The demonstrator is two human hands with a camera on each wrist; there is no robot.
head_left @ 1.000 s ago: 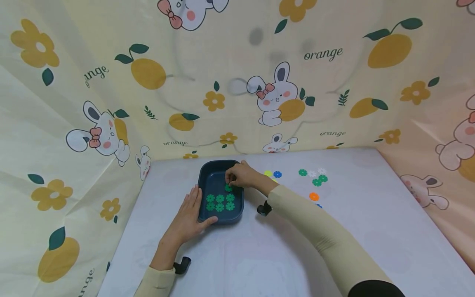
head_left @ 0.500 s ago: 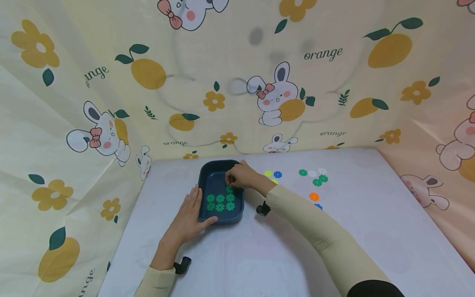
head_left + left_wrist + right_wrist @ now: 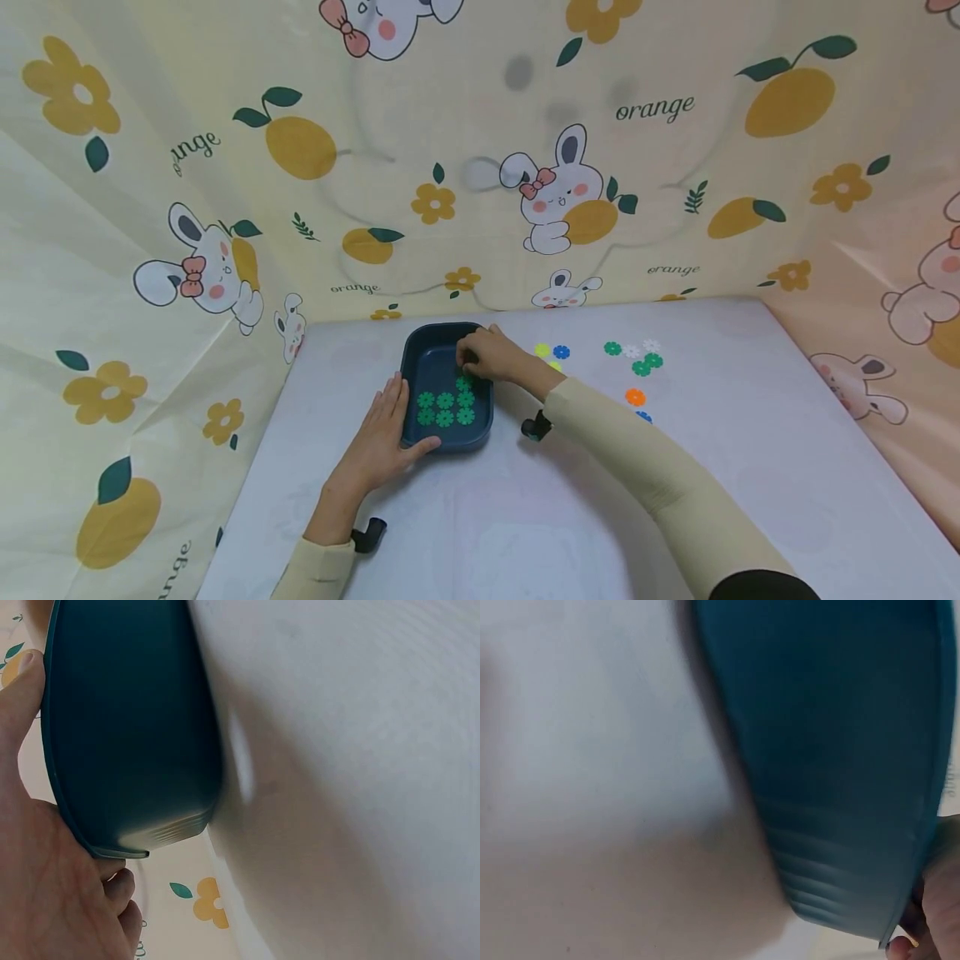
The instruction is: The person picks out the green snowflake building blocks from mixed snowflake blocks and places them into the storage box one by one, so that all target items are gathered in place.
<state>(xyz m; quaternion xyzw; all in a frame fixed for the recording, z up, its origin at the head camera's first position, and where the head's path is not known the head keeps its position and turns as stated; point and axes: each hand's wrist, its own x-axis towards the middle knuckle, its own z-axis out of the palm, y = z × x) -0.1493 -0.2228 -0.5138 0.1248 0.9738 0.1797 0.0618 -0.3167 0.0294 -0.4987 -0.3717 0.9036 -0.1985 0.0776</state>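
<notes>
A dark blue tray (image 3: 431,367) holds several green flower-shaped pieces (image 3: 445,401), two rows near its front end and another piece (image 3: 463,384) farther back on the right. My left hand (image 3: 378,442) lies with straight fingers against the tray's left side, its thumb at the front corner; the left wrist view shows the hand (image 3: 52,885) touching the tray's rim (image 3: 51,761). Over the right rim, my right hand (image 3: 495,354) reaches in with curled fingers, pinching a green piece mostly hidden beneath them. In the right wrist view, the tray wall (image 3: 832,750) hides most of the hand (image 3: 941,900).
Right of the tray on the white table (image 3: 525,517) lie yellow and blue pieces (image 3: 561,352), green pieces (image 3: 641,367), white pieces (image 3: 651,346), an orange piece (image 3: 634,397) and another blue one. A patterned cloth (image 3: 450,167) stands behind the table.
The green piece just below my right fingers has shifted slightly back from them, toward the right. My right hand has barely moved, and my left hand stays against the tray.
</notes>
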